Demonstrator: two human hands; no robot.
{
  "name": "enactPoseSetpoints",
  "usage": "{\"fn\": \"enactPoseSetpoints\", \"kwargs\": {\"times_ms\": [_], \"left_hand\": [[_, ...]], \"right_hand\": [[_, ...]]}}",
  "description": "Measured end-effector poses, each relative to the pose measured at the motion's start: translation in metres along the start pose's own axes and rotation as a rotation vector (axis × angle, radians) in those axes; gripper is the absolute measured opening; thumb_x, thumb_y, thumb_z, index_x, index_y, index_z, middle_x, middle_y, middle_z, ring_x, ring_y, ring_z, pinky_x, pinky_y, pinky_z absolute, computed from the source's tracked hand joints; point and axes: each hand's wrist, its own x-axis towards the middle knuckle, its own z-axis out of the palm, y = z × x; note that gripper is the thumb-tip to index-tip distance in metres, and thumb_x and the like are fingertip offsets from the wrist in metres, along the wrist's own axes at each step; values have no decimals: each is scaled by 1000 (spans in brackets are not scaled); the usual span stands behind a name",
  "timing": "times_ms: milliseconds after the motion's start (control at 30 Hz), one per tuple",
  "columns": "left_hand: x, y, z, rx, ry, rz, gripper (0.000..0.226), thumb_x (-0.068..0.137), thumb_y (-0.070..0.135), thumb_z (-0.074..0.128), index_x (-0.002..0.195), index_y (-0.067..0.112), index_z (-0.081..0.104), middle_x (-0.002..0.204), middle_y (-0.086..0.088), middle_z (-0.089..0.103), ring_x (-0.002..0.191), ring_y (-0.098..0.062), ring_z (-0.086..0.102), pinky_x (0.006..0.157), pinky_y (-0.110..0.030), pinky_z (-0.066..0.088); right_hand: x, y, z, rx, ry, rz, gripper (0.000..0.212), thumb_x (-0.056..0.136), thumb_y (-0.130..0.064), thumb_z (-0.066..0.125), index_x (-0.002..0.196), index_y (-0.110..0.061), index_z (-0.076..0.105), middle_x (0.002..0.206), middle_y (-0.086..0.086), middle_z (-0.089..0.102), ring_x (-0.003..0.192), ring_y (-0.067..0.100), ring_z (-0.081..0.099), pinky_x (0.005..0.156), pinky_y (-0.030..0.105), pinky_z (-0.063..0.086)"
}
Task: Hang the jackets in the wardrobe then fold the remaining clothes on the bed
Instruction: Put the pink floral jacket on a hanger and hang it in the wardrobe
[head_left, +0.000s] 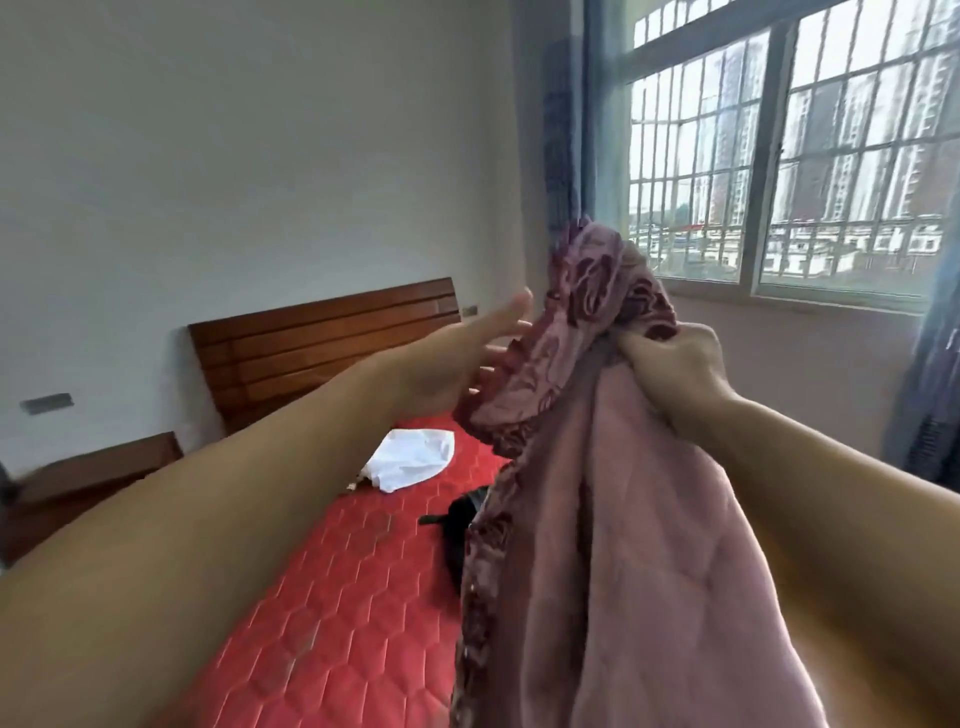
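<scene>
From the head camera, both bare arms reach forward over a bed (332, 597) with a red quilted mattress. The right hand (675, 364) is raised in front of the window (779, 171), its fingers (636, 345) curled tight on a bunched fold of a pink jacket (623, 545); the garment hangs down from that grip toward the lower edge of the view, its plain quilted lining facing the camera and a darker, flower-patterned outer side showing along the upper and left edges. The left hand (467, 358) is stretched out just beside the patterned edge, fingers straight and slightly spread; their tips lie at or behind the cloth, and whether they touch it cannot be told. On the mattress beyond the jacket lie a crumpled white garment (410, 457) near the wooden headboard (311, 353) and, closer in, a black garment (460, 525) partly hidden by the hanging jacket. A dark curtain (563, 130) hangs left of the barred window.
</scene>
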Motion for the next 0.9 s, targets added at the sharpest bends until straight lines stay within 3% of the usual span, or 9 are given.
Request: {"fn": "enactPoseSetpoints", "kwargs": {"times_ms": [67,167,333,433,533,600,667,733,900], "left_hand": [[-4,-6,17,239,56,61,61,71,51,81,120,22,61,92,14,71,76,-1,69,63,-15,51],[1,-12,38,380,305,124,12,81,30,77,86,23,69,67,17,69,62,0,63,56,-12,48],[-3,12,19,168,623,190,25,92,22,57,95,-2,65,78,-24,63,49,-9,44,52,-26,37],[-13,37,8,131,631,323,20,93,13,48,86,10,67,54,-3,58,50,-11,47,50,-28,38],[-29,51,-6,228,571,486,29,94,1,44,94,22,65,69,11,67,63,-6,61,58,-19,49],[-43,52,-19,237,512,549,32,94,-6,39,105,14,61,54,19,63,47,7,56,48,-6,41],[-58,52,-39,259,523,577,33,93,-8,38,101,14,61,50,23,61,44,10,55,47,-3,39],[-75,46,-70,273,589,581,39,93,-4,41,92,28,64,63,20,67,58,6,61,59,-12,47],[-131,16,-133,524,768,415,18,71,23,48,78,22,65,62,16,64,55,-1,56,53,-26,46]], "right_hand": [[-3,-9,2,53,-30,-2,37,60,-54,74,69,-18,73,54,-5,63,55,10,56,54,30,47],[-12,-18,1,74,-154,-46,42,65,-49,77,72,-8,69,52,-3,58,48,7,52,46,24,43],[-33,-23,-20,37,-464,-50,39,70,-48,80,83,-12,76,74,1,75,70,12,72,59,25,59],[-37,-20,-21,-17,-550,-95,45,69,-54,75,96,-17,72,93,5,74,85,16,70,74,33,60],[-27,-19,-13,-207,-467,-145,91,56,-62,75,135,-28,47,137,-2,49,121,16,50,95,34,46],[-27,-22,1,-144,-747,-85,116,54,-65,80,149,-28,26,153,-4,35,135,17,39,109,39,37],[-35,-20,27,-6,-1093,-76,95,62,-53,83,142,-22,42,138,1,57,124,18,56,100,32,48],[-53,-9,61,-23,-1197,-122,46,70,-36,82,113,-27,69,109,-2,73,103,13,68,84,25,54],[-78,8,125,-465,-695,-551,24,73,-60,68,69,-36,66,57,-19,62,60,0,58,57,19,48]]}}
